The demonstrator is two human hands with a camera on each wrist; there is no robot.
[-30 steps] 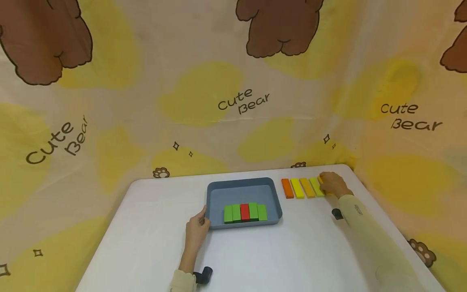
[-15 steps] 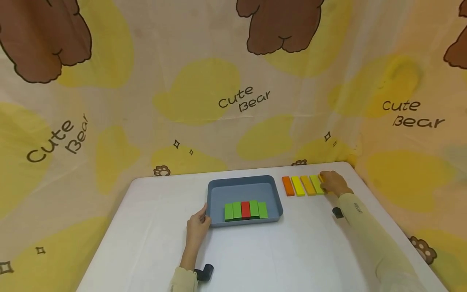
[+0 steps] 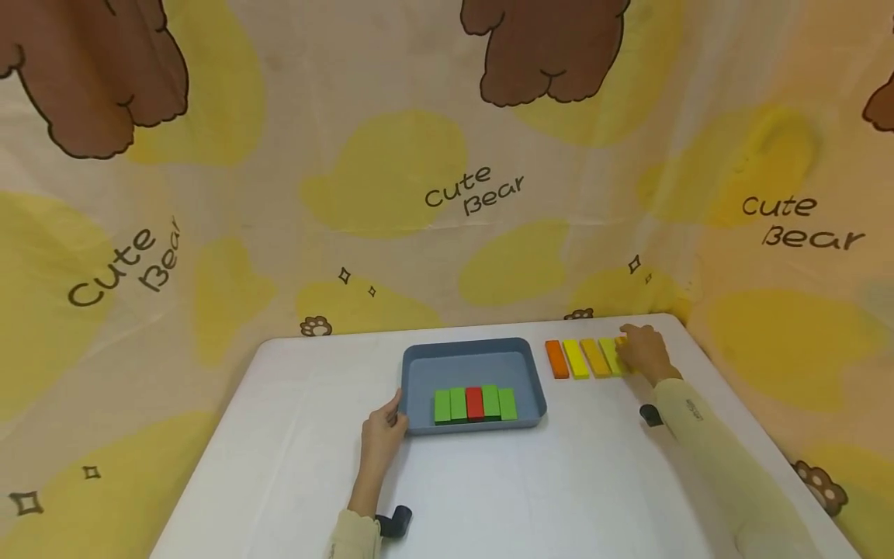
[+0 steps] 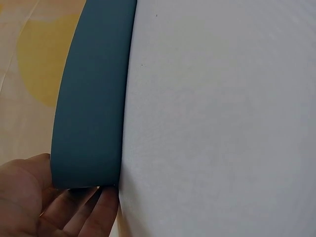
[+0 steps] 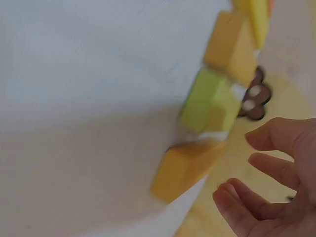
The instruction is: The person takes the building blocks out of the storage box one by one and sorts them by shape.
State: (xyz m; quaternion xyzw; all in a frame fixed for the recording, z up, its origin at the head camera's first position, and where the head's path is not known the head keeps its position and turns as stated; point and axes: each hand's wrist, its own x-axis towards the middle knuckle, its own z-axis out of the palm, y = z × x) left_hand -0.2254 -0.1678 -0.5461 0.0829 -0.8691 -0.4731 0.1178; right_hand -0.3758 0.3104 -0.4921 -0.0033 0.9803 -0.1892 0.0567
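In the head view my left hand (image 3: 382, 439) holds the near left corner of a blue-grey tray (image 3: 414, 428). Seen from the left wrist, its fingers lie against the corner of the tray wall (image 4: 89, 108). Inside the tray stand several green blocks (image 3: 442, 404) in a row with a red block (image 3: 475, 402) in the middle. To the right of the tray, my right hand (image 3: 646, 353) is over the end of a second row. Its fingers are spread apart in the right wrist view, touching nothing, beside an orange-yellow block (image 5: 173, 173) and a lime block (image 5: 200, 101).
The second row also has an orange block (image 3: 556, 359), a yellow block (image 3: 576, 359) and an amber block (image 3: 595, 358). A white table (image 3: 293, 404) bears everything. Behind it hangs a bear-printed cloth (image 3: 384, 178), close to the table's back edge.
My right hand's fingers have loosened and opened away from the end block, which they covered before. The left hand keeps its hold on the tray. The head view has shifted slightly.
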